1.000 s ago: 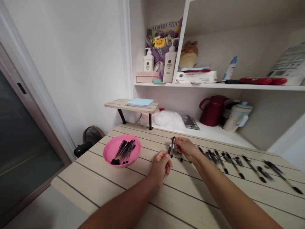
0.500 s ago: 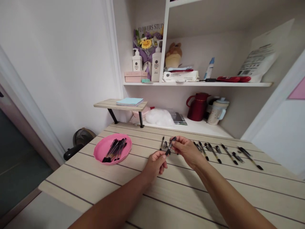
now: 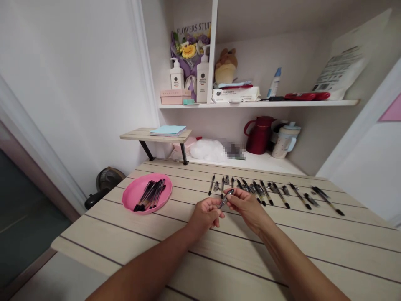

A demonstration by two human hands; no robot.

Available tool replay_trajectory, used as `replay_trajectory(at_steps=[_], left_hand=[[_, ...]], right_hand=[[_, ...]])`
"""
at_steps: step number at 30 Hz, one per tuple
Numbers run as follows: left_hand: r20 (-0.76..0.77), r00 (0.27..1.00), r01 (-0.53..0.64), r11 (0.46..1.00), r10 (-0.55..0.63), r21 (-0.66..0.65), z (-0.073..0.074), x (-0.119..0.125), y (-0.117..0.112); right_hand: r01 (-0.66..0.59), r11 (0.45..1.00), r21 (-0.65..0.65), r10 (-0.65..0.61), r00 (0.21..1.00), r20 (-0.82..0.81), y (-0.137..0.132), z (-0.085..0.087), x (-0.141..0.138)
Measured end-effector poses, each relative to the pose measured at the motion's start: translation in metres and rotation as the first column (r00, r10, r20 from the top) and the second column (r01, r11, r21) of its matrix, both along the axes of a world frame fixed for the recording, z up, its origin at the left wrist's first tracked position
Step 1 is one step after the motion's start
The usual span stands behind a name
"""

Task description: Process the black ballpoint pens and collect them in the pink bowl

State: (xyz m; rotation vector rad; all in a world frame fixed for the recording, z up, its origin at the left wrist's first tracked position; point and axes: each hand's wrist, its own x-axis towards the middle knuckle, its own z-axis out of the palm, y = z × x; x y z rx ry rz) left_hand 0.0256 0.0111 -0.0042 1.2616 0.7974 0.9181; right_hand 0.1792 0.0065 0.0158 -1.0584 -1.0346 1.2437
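My left hand (image 3: pixel 205 214) and my right hand (image 3: pixel 247 205) meet above the wooden table (image 3: pixel 282 251), both pinched on one black pen (image 3: pixel 226 198). The left fingers grip its lower end, the right fingers its upper end near the cap. A row of several black pens and loose caps (image 3: pixel 269 192) lies on the table just behind my hands. To the left a pink bowl (image 3: pixel 133 194) holds several more black pens (image 3: pixel 151 194).
A small wooden riser (image 3: pixel 140 134) with a blue notebook (image 3: pixel 167 130) stands at the table's back left. Shelves behind hold a red jug (image 3: pixel 259 134), a white cup (image 3: pixel 285 140), bottles and a bouquet. A dark fan (image 3: pixel 105 184) sits beside the table's left edge.
Both hands have lowered the pen and brought it nearer to me. The view has swung right, so more of the pen row shows.
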Motion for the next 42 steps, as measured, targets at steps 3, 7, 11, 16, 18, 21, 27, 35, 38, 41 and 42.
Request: replay_trajectory(at_steps=[3, 7, 11, 16, 18, 21, 27, 35, 38, 41, 42], left_hand=[[-0.027, 0.999, -0.016, 1.0, 0.017, 0.018, 0.001, 0.0, -0.001], [-0.061, 0.996, -0.058, 0.997, 0.061, 0.06, -0.002, 0.002, -0.001], [-0.103, 0.986, -0.114, 0.981, 0.131, 0.157, -0.01, 0.003, 0.0], [-0.172, 0.971, -0.11, 0.953, 0.163, 0.282, -0.015, 0.002, 0.0], [-0.185, 0.972, -0.094, 0.959, 0.148, 0.269, -0.014, 0.002, 0.001], [-0.173, 0.973, -0.115, 0.968, 0.156, 0.225, -0.011, 0.003, 0.005], [-0.368, 0.806, -0.307, 0.858, 0.464, 0.411, 0.022, -0.031, 0.033], [-0.784, 0.034, -0.278, 0.759, 0.62, 0.589, 0.071, -0.141, 0.057], [-0.83, -0.006, -0.313, 0.787, 0.557, 0.531, 0.065, -0.155, 0.055], [-0.842, -0.008, -0.304, 0.801, 0.54, 0.516, 0.063, -0.151, 0.055], [-0.834, 0.001, -0.29, 0.799, 0.551, 0.528, 0.063, -0.145, 0.055]], right_hand=[[-0.036, 0.999, -0.001, 0.036, 0.999, -0.012, -0.001, -0.003, 0.003], [-0.015, 1.0, -0.01, 0.015, 0.999, -0.034, -0.002, -0.006, 0.001], [-0.001, 0.999, -0.037, -0.001, 0.998, -0.067, -0.003, -0.007, -0.005], [-0.008, 0.999, -0.052, 0.002, 0.995, -0.1, -0.004, -0.007, -0.007], [-0.007, 0.998, -0.065, 0.001, 0.995, -0.095, -0.004, -0.005, -0.006], [-0.009, 0.993, -0.114, 0.002, 0.998, -0.06, -0.007, -0.002, -0.005], [-0.103, 0.979, -0.174, 0.137, 0.971, 0.194, -0.037, -0.019, -0.004], [-0.105, 0.978, -0.18, 0.159, 0.934, 0.32, -0.051, -0.046, 0.007], [-0.12, 0.976, -0.182, 0.168, 0.946, 0.277, -0.048, -0.045, 0.009], [-0.144, 0.967, -0.213, 0.192, 0.954, 0.229, -0.048, -0.042, 0.011], [-0.149, 0.965, -0.217, 0.196, 0.957, 0.214, -0.049, -0.041, 0.011]])
